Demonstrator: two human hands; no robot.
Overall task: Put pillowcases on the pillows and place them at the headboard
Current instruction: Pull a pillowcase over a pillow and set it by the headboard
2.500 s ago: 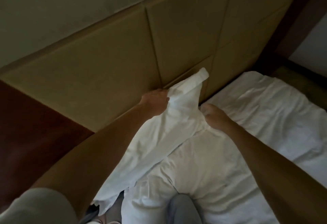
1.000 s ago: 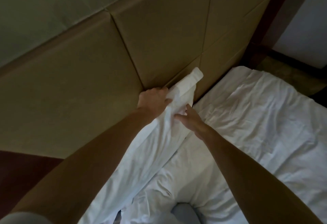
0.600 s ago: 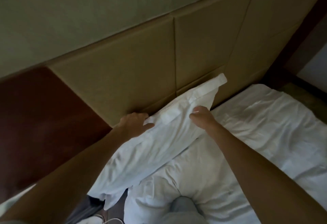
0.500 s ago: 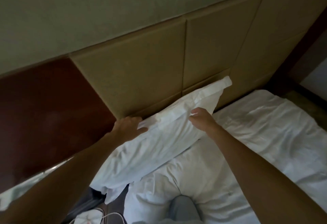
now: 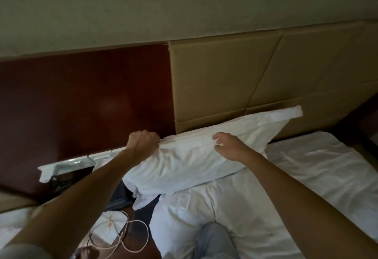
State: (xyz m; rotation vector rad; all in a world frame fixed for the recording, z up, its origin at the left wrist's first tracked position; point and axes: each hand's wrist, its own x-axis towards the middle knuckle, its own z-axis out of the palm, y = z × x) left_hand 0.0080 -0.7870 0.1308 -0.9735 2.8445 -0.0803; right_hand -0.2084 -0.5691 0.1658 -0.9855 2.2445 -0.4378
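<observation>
A white pillow in its pillowcase (image 5: 194, 160) lies lengthwise against the tan padded headboard (image 5: 221, 78) at the top left of the bed. My left hand (image 5: 142, 143) is curled into a fist on the pillow's upper left edge, gripping the fabric there. My right hand (image 5: 229, 146) hovers over the top middle of the pillow with its fingers loosely spread and holds nothing. The pillow's right corner sticks up along the headboard.
The bed has a rumpled white sheet (image 5: 306, 177). A dark red wood panel (image 5: 86, 103) and a white bedside shelf (image 5: 67, 165) stand to the left. A cable (image 5: 126, 236) lies coiled on the nightstand below. My knee (image 5: 212, 240) rests on the mattress.
The pillow went from held upright to lying flat along the headboard. My left hand slid to its left end, and my right hand let go and lifted off the top edge.
</observation>
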